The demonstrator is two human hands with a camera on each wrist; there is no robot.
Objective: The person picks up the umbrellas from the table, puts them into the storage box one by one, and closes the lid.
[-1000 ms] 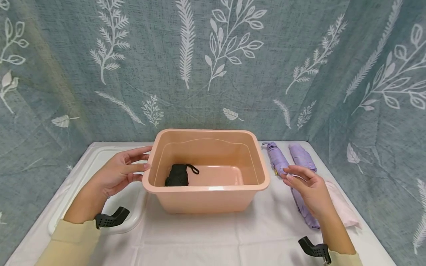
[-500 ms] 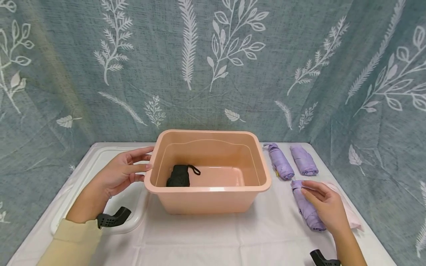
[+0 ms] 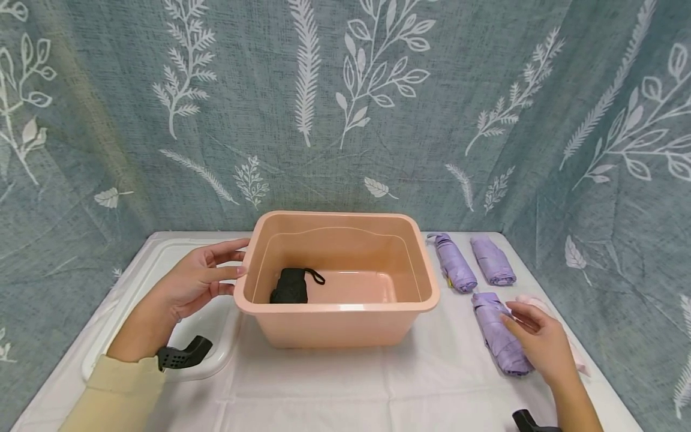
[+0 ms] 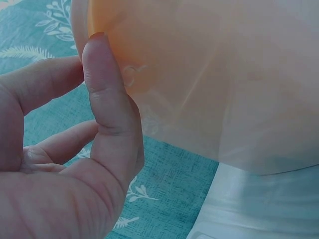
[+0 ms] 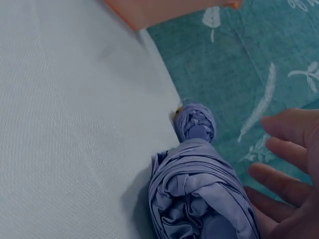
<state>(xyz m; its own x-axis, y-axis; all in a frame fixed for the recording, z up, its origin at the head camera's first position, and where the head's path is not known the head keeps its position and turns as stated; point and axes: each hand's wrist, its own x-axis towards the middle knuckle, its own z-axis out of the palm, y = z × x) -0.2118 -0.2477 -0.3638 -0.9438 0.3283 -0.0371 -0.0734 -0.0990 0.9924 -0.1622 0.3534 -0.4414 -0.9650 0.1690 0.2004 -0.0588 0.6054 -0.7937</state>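
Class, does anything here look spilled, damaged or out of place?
Nothing stands out: the peach tub and the black bundle inside it look intact, and the three purple rolls lie neatly on the table. The pink item is partly hidden.

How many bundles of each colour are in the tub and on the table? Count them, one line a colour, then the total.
Purple bundles: 3
Black bundle, in the tub: 1
Pink bundle, partly hidden: 1
Total: 5
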